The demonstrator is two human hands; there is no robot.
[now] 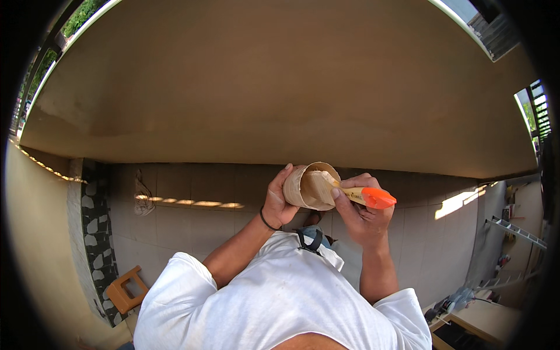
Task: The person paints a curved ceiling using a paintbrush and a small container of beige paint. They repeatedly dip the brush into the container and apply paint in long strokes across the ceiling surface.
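Observation:
My left hand [280,199] is wrapped round the side of a paint-smeared, cream-coloured tub [296,185], tilted so that its mouth shows. In my right hand [367,214] is a paintbrush [354,193] with a pale wooden handle and an orange end, pinched between thumb and fingers. Its head dips into the tub's mouth, coated in cream paint. The paint level deep in the tub is hard to make out. Both hands are in front of my chest, close to the brown wall [280,87].
A brown stool [127,290] stands at lower left beside a strip of dark stone patches [96,227]. A crumpled bag [143,195] lies on the tiled floor [192,224] near the wall's foot. At right are a ladder [518,232] and a cluttered table [487,318].

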